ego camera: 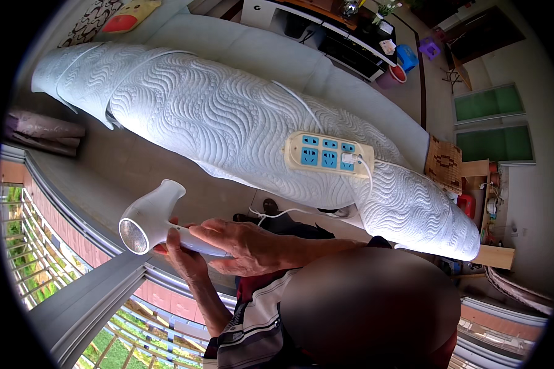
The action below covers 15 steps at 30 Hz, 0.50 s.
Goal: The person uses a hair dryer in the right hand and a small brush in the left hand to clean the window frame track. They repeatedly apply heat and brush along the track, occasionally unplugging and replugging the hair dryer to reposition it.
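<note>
A white hair dryer (152, 217) is held over the floor, its round grille facing the lower left and its nozzle pointing up in the picture. My left hand (187, 260) grips the handle close to the dryer's body. Across the lower handle lies my right hand (244, 244), fingers on one side and thumb on the other, hiding the handle's end. On the quilted white sofa cover (203, 110) rests a cream power strip (293, 150) with blue sockets. A white plug (349, 158) sits in one of them, and its cord (300, 210) loops down towards my hands.
Railed windows (37, 244) and a metal frame (87, 295) are close on the left. My shoe (270, 206) stands on the tiled floor beside the sofa. Beyond are a TV cabinet (323, 25), a pink bin (390, 78) and a purple stool (429, 47).
</note>
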Tool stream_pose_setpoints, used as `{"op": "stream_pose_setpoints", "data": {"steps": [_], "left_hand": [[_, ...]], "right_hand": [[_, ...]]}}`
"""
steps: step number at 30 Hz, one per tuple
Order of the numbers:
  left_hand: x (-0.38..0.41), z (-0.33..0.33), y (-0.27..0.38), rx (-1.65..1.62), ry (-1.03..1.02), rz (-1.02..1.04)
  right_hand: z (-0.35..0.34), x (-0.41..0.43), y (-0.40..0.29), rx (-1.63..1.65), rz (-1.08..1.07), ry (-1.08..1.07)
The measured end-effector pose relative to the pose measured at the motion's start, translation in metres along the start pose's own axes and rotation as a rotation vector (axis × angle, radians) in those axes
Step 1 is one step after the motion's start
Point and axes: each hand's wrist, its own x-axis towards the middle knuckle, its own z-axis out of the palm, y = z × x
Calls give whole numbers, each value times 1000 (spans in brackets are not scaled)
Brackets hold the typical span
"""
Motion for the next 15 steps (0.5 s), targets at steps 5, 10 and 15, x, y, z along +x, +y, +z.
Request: {"op": "stream_pose_setpoints", "data": {"steps": [5, 10, 15], "left_hand": [[32, -16, 17, -5, 131, 26], [68, -16, 43, 114, 54, 10], [74, 35, 36, 310, 28, 208]], "right_hand": [[-111, -50, -38, -224, 76, 351], [-194, -129, -9, -695, 412, 604], [-219, -174, 11, -599, 757, 272]]}}
